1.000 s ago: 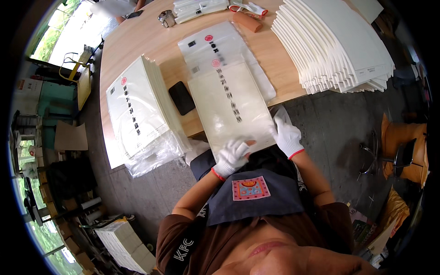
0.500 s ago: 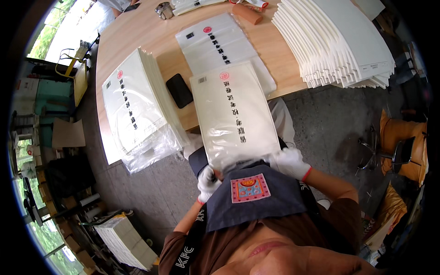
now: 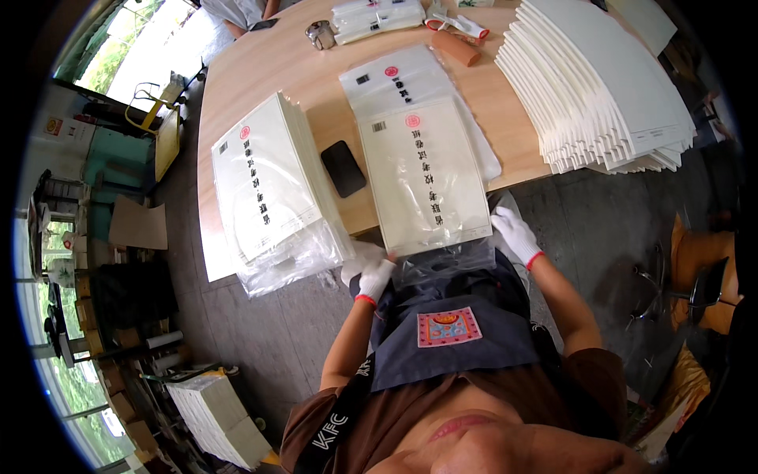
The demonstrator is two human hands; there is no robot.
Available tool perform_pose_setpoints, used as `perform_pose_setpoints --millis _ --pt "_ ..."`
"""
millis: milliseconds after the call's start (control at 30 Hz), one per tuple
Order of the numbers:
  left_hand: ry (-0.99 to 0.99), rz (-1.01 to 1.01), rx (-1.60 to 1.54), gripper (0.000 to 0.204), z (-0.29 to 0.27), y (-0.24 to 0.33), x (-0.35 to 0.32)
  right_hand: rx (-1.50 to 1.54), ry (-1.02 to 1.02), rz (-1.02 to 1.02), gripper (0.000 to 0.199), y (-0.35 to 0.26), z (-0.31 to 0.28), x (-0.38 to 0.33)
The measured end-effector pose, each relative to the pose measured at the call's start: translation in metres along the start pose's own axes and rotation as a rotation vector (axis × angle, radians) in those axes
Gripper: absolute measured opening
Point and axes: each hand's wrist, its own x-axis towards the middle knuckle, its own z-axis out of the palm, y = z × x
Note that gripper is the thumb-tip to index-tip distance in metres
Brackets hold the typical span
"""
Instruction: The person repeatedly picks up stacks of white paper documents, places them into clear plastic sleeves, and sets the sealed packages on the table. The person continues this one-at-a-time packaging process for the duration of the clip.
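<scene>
A flat packet of white paper in a clear plastic bag [image 3: 466, 170], with dark print and a red round mark, lies at the near table edge. Its lower end reaches over my lap, and the loose bag mouth shows the dark apron through it. My left hand [image 3: 377, 280], in a white glove, is closed at the packet's lower left corner. At its lower right edge, my gloved right hand [image 3: 517, 237] grips the side. Beneath the packet's far end lie flat printed plastic bags [image 3: 426, 65]. A stack of bagged paper packets [image 3: 264, 189] stands to the left.
A black phone [image 3: 343, 168] lies between packet and left stack. Fanned white paper [image 3: 604, 87] fills the right side. Farther back are a metal cup [image 3: 320, 35], an orange-brown cylinder [image 3: 456, 48] and wrapped packs [image 3: 377, 17]. Another person's arm [image 3: 271, 8] shows at the far edge.
Both hands have moved away from the bag's mouth: the right up along the packet's side, the left to its lower corner. The bag's loose end now lies flatter. The whole view has shifted.
</scene>
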Motion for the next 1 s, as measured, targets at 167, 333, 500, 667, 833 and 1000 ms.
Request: perform_pose_setpoints --millis 167,333,500,667,833,1000 --pt "0.014 0.382 0.003 0.022 -0.055 0.12 -0.04 0.673 -0.451 0.149 0.036 -0.01 0.062 0.011" --pt "0.488 0.953 0.188 0.027 -0.128 0.162 -0.076 0.719 -0.786 -0.038 0.031 -0.127 0.126 0.023" --pt "0.891 0.733 -0.486 0.016 -0.223 0.139 -0.061 0.365 -0.805 -0.269 0.045 -0.257 0.165 0.064" --pt "0.806 0.094 -0.366 0.021 -0.276 -0.007 -0.025 -0.105 -0.584 -0.389 0.049 -0.297 0.193 0.052" --pt "0.888 0.003 -1.162 0.034 -0.188 -0.084 0.005 -0.221 -0.764 -0.269 0.044 -0.254 0.175 0.016" --pt "0.075 0.078 -0.04 0.025 -0.041 0.006 0.006 -0.275 -0.812 -0.108 0.034 -0.134 0.148 0.003"
